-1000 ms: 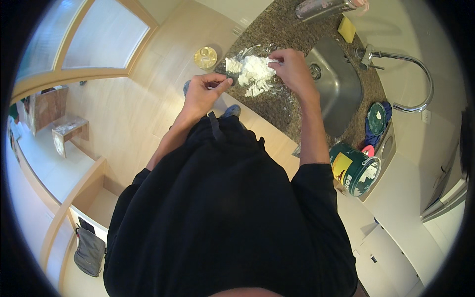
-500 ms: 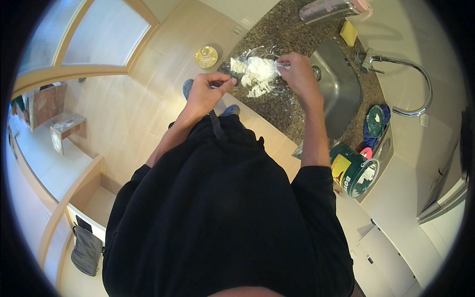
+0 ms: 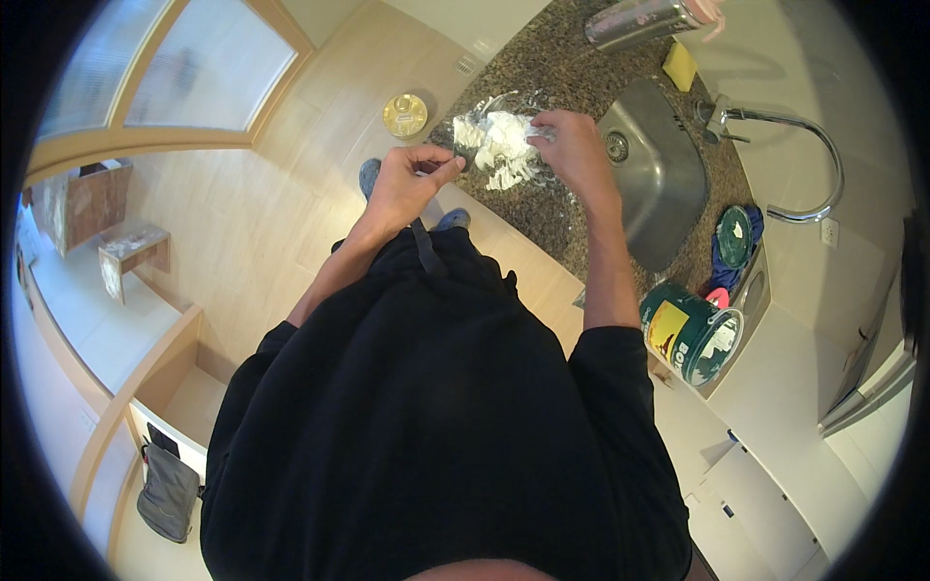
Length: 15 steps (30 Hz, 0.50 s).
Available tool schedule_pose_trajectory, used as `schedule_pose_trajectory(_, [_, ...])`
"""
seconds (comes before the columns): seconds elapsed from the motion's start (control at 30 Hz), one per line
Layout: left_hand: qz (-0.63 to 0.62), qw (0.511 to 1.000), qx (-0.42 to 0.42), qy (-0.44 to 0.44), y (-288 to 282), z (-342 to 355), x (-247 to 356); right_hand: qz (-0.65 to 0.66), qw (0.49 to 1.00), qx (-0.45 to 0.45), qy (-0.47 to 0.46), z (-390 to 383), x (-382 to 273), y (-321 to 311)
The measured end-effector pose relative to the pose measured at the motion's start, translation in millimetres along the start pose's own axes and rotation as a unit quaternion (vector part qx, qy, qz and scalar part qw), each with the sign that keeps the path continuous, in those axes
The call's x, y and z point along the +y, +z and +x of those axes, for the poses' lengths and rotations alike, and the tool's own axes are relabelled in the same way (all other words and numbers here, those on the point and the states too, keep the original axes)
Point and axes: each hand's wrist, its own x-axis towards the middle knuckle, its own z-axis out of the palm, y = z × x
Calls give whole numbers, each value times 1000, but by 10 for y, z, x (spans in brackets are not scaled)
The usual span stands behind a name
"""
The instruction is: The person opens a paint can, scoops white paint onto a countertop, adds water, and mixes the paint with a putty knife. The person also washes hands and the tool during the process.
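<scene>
A heap of thick white paste [image 3: 502,138] is spread on the speckled brown countertop [image 3: 572,53], with smears around it. At its left edge, my left hand [image 3: 415,182] is closed, with thumb and fingers pinching a small dark flat tool [image 3: 468,155] whose kind I cannot make out. My right hand [image 3: 573,150] reaches over the paste's right side. Its fingers are closed on a pale flat piece [image 3: 539,133] smeared with white, and most of that piece is hidden by the hand and paste.
Right of the paste is a steel sink [image 3: 668,184] with a curved faucet [image 3: 823,145]. A yellow sponge [image 3: 680,67] and a metal tumbler [image 3: 639,23] are at the back. A green bucket [image 3: 678,329] stands near my right arm; a round yellow container [image 3: 405,115] sits left of the counter.
My right hand has shifted a little left over the paste, carrying the pale piece with it. My left hand has hardly moved.
</scene>
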Motion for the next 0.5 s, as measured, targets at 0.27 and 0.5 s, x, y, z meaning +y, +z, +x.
schedule_pose_trajectory(0.27, [1, 1000, 2, 3, 4, -11, -12, 24, 999, 33, -15, -33, 1, -7])
schedule_pose_trajectory(0.5, [3, 1000, 12, 16, 21, -43, -14, -67, 995, 46, -60, -64, -67, 64])
